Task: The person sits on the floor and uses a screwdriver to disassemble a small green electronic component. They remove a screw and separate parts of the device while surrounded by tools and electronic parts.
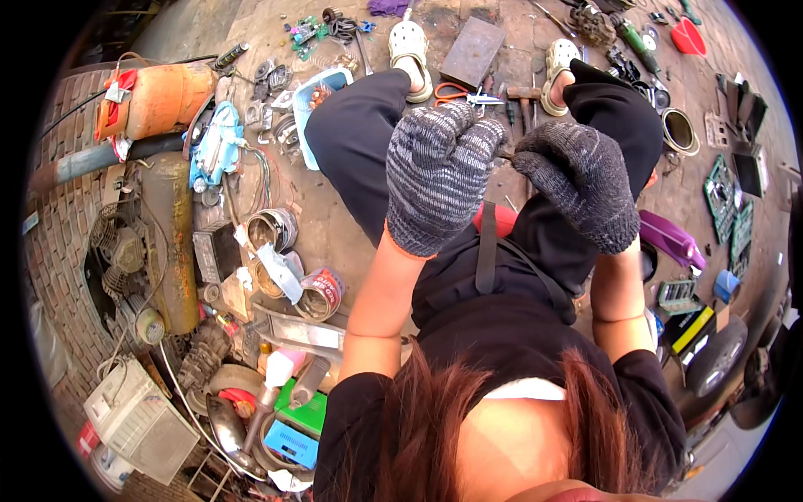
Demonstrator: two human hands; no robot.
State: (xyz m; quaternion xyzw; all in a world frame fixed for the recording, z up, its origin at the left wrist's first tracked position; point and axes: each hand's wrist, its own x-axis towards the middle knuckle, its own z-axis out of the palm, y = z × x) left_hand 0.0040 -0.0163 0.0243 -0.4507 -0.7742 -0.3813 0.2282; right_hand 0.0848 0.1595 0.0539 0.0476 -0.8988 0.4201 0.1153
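My left hand (439, 176), in a grey-flecked knitted glove, is raised over my lap with its fingers closed. Close beside it, my right hand (581, 180) wears a darker knitted glove and has its fingers curled in. The fingertips of both hands meet at a small dark brownish piece (505, 156), mostly hidden by the gloves and too small to name. On the ground beyond, between my feet, lie a hammer (525, 94), scissors (483, 99) and a flat, dark metal block (473, 53).
A blue basket (303, 125) stands by my left knee, with an orange gas cylinder (167, 94) farther left. A green angle grinder (636, 43) and red bowl (688, 37) lie at the far right. Tool cases (721, 197) and a tyre (717, 356) are right of me.
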